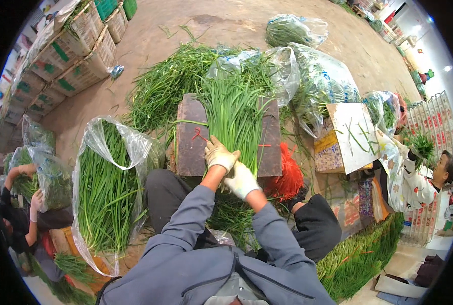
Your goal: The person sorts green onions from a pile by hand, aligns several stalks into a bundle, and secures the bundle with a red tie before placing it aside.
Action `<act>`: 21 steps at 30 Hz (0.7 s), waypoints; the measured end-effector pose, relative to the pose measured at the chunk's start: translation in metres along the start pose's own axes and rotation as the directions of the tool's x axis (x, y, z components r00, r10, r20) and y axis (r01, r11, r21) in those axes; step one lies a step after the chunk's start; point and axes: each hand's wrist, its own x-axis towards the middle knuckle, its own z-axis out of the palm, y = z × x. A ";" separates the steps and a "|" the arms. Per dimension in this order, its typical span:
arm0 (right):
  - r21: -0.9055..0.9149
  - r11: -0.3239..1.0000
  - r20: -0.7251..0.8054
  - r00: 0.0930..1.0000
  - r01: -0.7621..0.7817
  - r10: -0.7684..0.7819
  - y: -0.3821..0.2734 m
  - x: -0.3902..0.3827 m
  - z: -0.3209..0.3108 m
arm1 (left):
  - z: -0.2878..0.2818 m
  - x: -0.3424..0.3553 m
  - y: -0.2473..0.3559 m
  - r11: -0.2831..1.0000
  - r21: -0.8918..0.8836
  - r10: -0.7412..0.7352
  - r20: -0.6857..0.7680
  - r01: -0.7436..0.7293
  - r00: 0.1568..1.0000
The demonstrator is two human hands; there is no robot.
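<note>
Left hand [220, 154] lies on green bunch [232, 114], right hand [243, 182] by near edge of brown board [190, 113]; whether either pinches, I cannot tell. Bunch overhangs far edge. I'd press lightly, keep stems even, red tie [199, 134] toward left edge untangled.

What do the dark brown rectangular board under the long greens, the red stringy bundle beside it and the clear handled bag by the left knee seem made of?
Dark brown rectangular board: wood or metal, unclear; dull, scuffed surface. Red stringy bundle: probably plastic twine; bright, loose strands. Clear handled bag: thin plastic film, judging by glossy highlights and see-through creases.
</note>
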 end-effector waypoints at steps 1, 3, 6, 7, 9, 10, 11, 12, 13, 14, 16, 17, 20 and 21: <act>-0.054 0.997 0.171 0.984 -0.046 0.055 -0.005 0.004 -0.027 | 0.001 -0.002 0.001 1.000 0.014 -0.009 -0.017 0.009 1.000; -0.191 0.981 0.336 0.938 -0.016 0.080 -0.007 0.023 -0.077 | 0.007 -0.009 0.011 0.998 0.057 -0.019 -0.052 0.022 0.998; -0.176 0.984 -0.071 0.996 0.036 -0.050 0.017 0.053 -0.101 | 0.018 -0.015 0.018 0.997 0.069 0.032 -0.119 -0.024 0.992; -0.093 0.993 -0.179 0.980 0.076 -0.092 0.014 0.066 -0.104 | 0.020 -0.015 0.017 0.996 0.078 0.050 -0.157 -0.038 0.986; -0.069 0.992 -0.235 0.965 0.106 -0.119 0.010 0.092 -0.102 | 0.020 -0.019 0.021 0.994 0.100 0.069 -0.159 -0.054 0.985; -0.070 0.982 -0.282 0.941 0.175 -0.188 0.009 0.103 -0.096 | 0.019 -0.022 0.023 0.989 0.125 0.095 -0.162 -0.075 0.982; -0.110 0.964 -0.288 0.920 0.243 -0.265 0.004 0.112 -0.089 | 0.019 -0.023 0.023 0.985 0.144 0.115 -0.174 -0.090 0.978; -0.194 0.910 -0.274 0.871 0.366 -0.409 0.002 0.121 -0.078 | 0.017 -0.024 0.023 0.985 0.143 0.124 -0.176 -0.099 0.977; -0.275 0.835 -0.249 0.803 0.477 -0.541 0.001 0.129 -0.071 | 0.016 -0.024 0.024 0.984 0.143 0.135 -0.177 -0.110 0.975; -0.385 0.727 -0.136 0.744 0.569 -0.654 0.003 0.138 -0.062 | 0.015 -0.024 0.021 0.982 0.149 0.146 -0.203 -0.116 0.968; -0.439 0.736 -0.139 0.771 0.515 -0.622 0.019 0.138 -0.059 | 0.014 -0.023 0.018 0.985 0.134 0.132 -0.191 -0.107 0.973; -0.495 0.737 -0.145 0.792 0.460 -0.592 0.025 0.137 -0.060 | 0.010 -0.022 0.018 0.988 0.117 0.120 -0.183 -0.100 0.976; -0.507 0.795 -0.234 0.835 0.333 -0.499 0.042 0.125 -0.061 | 0.010 -0.023 0.019 0.979 0.123 0.184 -0.196 -0.162 0.963; -0.507 0.800 -0.253 0.831 0.322 -0.495 0.044 0.123 -0.062 | 0.010 -0.025 0.018 0.971 0.127 0.226 -0.214 -0.203 0.950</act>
